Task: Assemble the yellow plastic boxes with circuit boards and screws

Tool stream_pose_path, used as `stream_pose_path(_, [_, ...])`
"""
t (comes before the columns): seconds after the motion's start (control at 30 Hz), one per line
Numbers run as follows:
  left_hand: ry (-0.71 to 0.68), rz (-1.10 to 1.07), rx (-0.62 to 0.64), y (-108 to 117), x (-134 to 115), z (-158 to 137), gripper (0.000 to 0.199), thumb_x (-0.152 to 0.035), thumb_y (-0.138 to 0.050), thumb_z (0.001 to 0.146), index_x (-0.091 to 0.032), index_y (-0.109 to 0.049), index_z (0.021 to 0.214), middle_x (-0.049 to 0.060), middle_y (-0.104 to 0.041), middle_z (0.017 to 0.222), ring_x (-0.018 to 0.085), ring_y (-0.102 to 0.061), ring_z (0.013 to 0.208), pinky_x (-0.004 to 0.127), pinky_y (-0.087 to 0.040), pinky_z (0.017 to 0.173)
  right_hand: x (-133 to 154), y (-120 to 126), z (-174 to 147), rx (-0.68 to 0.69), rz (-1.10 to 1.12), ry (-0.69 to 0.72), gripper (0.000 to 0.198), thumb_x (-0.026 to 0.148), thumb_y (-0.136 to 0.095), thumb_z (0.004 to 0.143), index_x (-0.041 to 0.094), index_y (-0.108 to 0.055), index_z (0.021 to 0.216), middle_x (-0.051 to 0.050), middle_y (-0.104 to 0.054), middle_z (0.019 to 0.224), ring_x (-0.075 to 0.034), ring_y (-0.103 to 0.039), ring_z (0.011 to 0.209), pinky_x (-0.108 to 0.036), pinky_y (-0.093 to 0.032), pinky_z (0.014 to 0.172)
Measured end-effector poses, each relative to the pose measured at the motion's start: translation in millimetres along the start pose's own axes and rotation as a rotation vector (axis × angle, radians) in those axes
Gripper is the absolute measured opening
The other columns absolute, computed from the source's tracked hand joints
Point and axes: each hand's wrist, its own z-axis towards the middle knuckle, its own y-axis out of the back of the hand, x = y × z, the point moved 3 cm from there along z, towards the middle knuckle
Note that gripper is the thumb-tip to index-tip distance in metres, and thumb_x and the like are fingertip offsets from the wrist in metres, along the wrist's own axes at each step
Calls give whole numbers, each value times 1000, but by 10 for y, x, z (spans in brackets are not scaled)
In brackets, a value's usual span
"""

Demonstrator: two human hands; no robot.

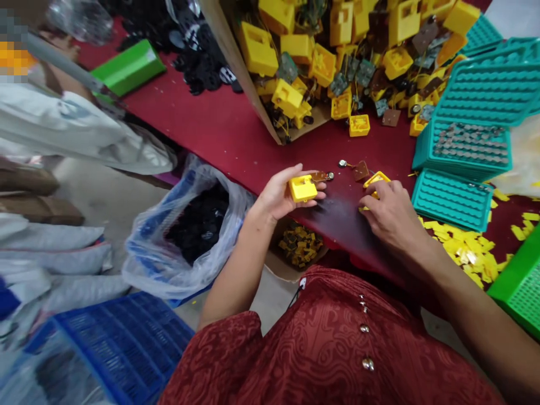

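In my left hand [280, 194] rests a small yellow plastic box [302, 189], held above the table's front edge. A brown circuit board [319, 176] with a small round metal piece at its end lies along the fingers of that hand. My right hand [390, 211] has its fingers curled over a second yellow plastic box [377, 180] on the table, partly hidden beneath them. Beside this box lie another brown board [360, 170] and a round silver part [342, 163] on a wire.
A cardboard box [240, 73] at the back holds many yellow housings. To the right stand teal trays [451, 199] with small metal parts, yellow strips [468, 253] and a green basket [518, 281]. A lined blue crate [143, 236] holds black pieces. A co-worker's hand [63, 48] shows far left.
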Motion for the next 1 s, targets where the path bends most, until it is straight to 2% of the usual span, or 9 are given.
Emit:
stream_pose_path(0.2, [24, -190, 63, -129, 134, -226, 51, -20, -47, 92, -9, -66, 137, 19, -82, 129, 27, -84, 107, 35, -67, 90, -280, 139, 125, -195, -12, -254, 25, 29, -53, 97, 17, -74, 97, -18, -65, 116, -34, -53, 111, -52, -48, 92])
stream_pose_path(0.33, [88, -237, 206, -328, 266, -403, 59, -25, -51, 90, -9, -59, 146, 21, -79, 136, 33, -79, 124, 39, -66, 97, -77, 215, 156, -277, 184, -46, 42, 29, -54, 96, 16, -71, 133, -18, -65, 131, -33, -58, 122, -54, -51, 106])
stream_pose_path(0.4, [97, -250, 316, -454, 289, -496, 68, -27, -54, 89, -7, -53, 154, 22, -80, 135, 35, -79, 124, 38, -66, 94, 28, 191, 152, -212, 406, 91, 52, 25, -57, 91, 16, -66, 141, -17, -64, 134, -29, -62, 122, -49, -54, 106])
stream_pose_path(0.47, [112, -269, 419, -568, 284, -572, 76, -29, -56, 88, -5, -47, 160, 22, -81, 131, 36, -81, 120, 36, -66, 89, 78, 168, 128, -99, 653, 139, 45, 26, -62, 87, 17, -70, 131, -15, -67, 130, -26, -66, 118, -43, -57, 102])
stream_pose_path(0.57, [157, -283, 528, -684, 265, -610, 81, -27, -56, 88, -4, -42, 165, 22, -82, 127, 35, -82, 116, 34, -66, 84, 88, 219, 23, 38, 988, 47, 21, 32, -67, 91, 19, -74, 107, -9, -73, 117, -21, -69, 109, -37, -57, 98])
stream_pose_path(0.67, [208, -288, 557, -732, 293, -533, 84, -27, -53, 89, -5, -38, 169, 22, -82, 128, 34, -82, 115, 33, -66, 81, 83, 312, -148, 107, 1196, -95, 17, 32, -69, 94, 20, -73, 106, -5, -75, 113, -17, -71, 106, -33, -58, 101])
stream_pose_path(0.73, [244, -287, 553, -757, 351, -450, 84, -28, -51, 90, -7, -36, 170, 22, -81, 130, 34, -82, 115, 33, -66, 79, 63, 338, -256, 101, 1232, -143, 25, 31, -73, 91, 20, -73, 114, -5, -76, 115, -17, -72, 106, -32, -59, 101])
stream_pose_path(0.87, [301, -272, 533, -824, 487, -317, 80, -28, -51, 90, -7, -42, 166, 21, -83, 125, 31, -84, 109, 29, -65, 72, -42, 318, -405, -100, 1138, -214, 47, 27, -76, 88, 22, -69, 135, -5, -75, 121, -16, -71, 107, -30, -60, 94])
stream_pose_path(1.0, [291, -144, 534, -857, 547, -275, 67, -34, -58, 89, -7, -56, 151, 20, -85, 116, 28, -85, 93, 26, -63, 64, -99, 381, -474, -242, 984, -249, 15, 27, -72, 92, 21, -80, 102, -5, -77, 111, -17, -71, 105, -32, -59, 95])
